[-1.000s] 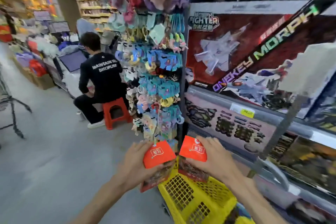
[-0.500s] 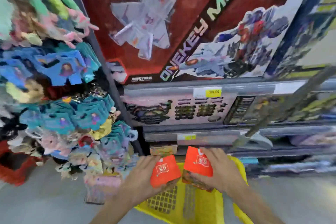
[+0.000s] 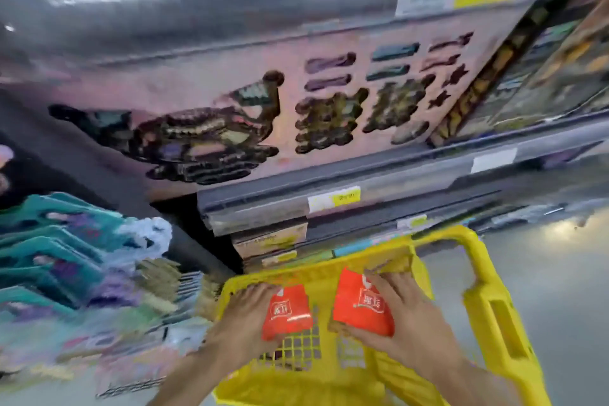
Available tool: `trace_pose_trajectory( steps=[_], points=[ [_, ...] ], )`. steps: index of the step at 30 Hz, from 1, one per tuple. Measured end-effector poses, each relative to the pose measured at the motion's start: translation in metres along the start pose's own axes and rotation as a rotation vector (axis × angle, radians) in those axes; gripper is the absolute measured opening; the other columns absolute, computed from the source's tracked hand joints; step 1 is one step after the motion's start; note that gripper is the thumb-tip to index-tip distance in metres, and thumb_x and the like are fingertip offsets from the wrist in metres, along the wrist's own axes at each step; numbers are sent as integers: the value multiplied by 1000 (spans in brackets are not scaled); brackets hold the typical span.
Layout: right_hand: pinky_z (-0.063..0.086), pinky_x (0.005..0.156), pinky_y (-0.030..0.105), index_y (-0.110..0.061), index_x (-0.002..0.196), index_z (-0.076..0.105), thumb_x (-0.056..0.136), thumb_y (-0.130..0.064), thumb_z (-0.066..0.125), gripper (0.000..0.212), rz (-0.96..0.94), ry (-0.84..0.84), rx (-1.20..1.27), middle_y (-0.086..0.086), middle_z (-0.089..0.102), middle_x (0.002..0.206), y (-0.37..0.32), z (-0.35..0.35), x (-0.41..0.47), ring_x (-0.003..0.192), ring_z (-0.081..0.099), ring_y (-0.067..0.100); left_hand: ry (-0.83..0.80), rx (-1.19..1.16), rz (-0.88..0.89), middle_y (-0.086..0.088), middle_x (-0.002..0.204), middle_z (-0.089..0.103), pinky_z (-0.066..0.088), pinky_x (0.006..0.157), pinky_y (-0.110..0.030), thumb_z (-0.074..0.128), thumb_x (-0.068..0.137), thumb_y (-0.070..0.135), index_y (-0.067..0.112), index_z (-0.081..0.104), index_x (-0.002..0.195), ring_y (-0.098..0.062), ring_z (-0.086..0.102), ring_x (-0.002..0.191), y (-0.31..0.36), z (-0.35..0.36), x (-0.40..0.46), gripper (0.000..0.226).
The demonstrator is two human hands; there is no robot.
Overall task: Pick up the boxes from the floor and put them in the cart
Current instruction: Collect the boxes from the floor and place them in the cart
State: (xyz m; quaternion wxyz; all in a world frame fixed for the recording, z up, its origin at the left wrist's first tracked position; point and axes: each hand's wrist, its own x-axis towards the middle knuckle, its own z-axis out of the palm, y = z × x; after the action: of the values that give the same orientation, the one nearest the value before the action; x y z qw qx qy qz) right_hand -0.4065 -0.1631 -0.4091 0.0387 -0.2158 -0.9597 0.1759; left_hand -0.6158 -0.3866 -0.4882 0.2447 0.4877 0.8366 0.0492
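Your left grip (image 3: 244, 320) holds one red box (image 3: 287, 311), your right grip (image 3: 407, 323) another red box (image 3: 362, 305), both over the yellow cart (image 3: 501, 316).

A shop, a toy or variety store by the look: grey shelf rails (image 3: 329, 181) carry yellow-and-white price tags (image 3: 333, 200), boxed goods (image 3: 230, 115) fill the shelves, packaged items (image 3: 59, 257) hang at left, and a yellow shopping cart (image 3: 501, 316) stands on the aisle floor.
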Motion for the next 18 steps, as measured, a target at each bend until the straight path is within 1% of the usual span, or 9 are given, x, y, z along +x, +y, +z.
trace_pose_trajectory(
  steps=[2, 3, 5, 7, 9, 11, 13, 16, 18],
  points=[
    [56, 83, 39, -20, 132, 56, 72, -84, 55, 87, -5, -39, -3, -2, 59, 113, 7, 27, 1, 103, 55, 25, -16, 26, -8, 6, 126, 55, 52, 92, -39, 65, 59, 68, 26, 45, 135, -23, 58, 112, -15, 29, 6, 90],
    [56, 81, 39, -21, 132, 56, 72, -85, 53, 88, -9, -59, -22, -3, 59, 113, 10, 38, 2, 102, 56, 25, -14, 36, -13, 5, 123, 58, 55, 87, -39, 68, 55, 68, 25, 47, 132, -22, 61, 109, -21, 42, 10, 91],
    [57, 76, 38, -22, 132, 56, 72, -87, 49, 89, -11, -85, -58, -4, 60, 113, 14, 54, 5, 102, 56, 23, 3, 59, -11, 3, 122, 61, 57, 85, -37, 75, 48, 64, 23, 49, 131, -22, 63, 107, -33, 62, 19, 96],
    [56, 75, 35, -23, 132, 55, 72, -88, 47, 89, -16, -106, -78, -6, 60, 114, 17, 65, 8, 104, 52, 20, 11, 77, -38, 2, 120, 61, 57, 83, -36, 83, 43, 57, 23, 47, 130, -22, 64, 105, -44, 76, 26, 101],
    [55, 78, 34, -25, 137, 50, 73, -88, 45, 90, -34, -147, -84, -7, 59, 116, 21, 78, 9, 107, 49, 18, 8, 98, -86, 1, 120, 62, 55, 87, -39, 88, 39, 53, 21, 48, 130, -24, 65, 105, -50, 84, 32, 104],
    [55, 82, 36, -26, 140, 46, 74, -89, 42, 91, -55, -193, -72, -7, 58, 118, 25, 92, 11, 108, 50, 18, 6, 136, -103, -1, 121, 63, 52, 95, -42, 90, 38, 50, 18, 56, 129, -25, 63, 109, -48, 92, 38, 103],
    [55, 83, 36, -25, 137, 48, 75, -89, 38, 90, -84, -211, -90, -7, 58, 115, 27, 105, 16, 105, 51, 17, 0, 157, -94, -1, 122, 63, 50, 97, -42, 92, 39, 46, 15, 58, 129, -26, 61, 112, -40, 96, 44, 101],
    [54, 86, 38, -23, 131, 53, 74, -90, 30, 90, -131, -251, -148, -7, 61, 108, 28, 121, 28, 97, 58, 17, 2, 114, -101, 0, 128, 58, 48, 101, -41, 92, 47, 38, 15, 55, 134, -25, 55, 116, -31, 100, 49, 97],
    [54, 87, 40, -23, 128, 54, 71, -90, 36, 91, -171, -283, -170, -6, 62, 108, 32, 133, 38, 95, 61, 18, 12, 99, -100, 0, 132, 52, 45, 104, -38, 89, 55, 34, 14, 50, 137, -24, 51, 120, -31, 98, 50, 93]
  ],
)
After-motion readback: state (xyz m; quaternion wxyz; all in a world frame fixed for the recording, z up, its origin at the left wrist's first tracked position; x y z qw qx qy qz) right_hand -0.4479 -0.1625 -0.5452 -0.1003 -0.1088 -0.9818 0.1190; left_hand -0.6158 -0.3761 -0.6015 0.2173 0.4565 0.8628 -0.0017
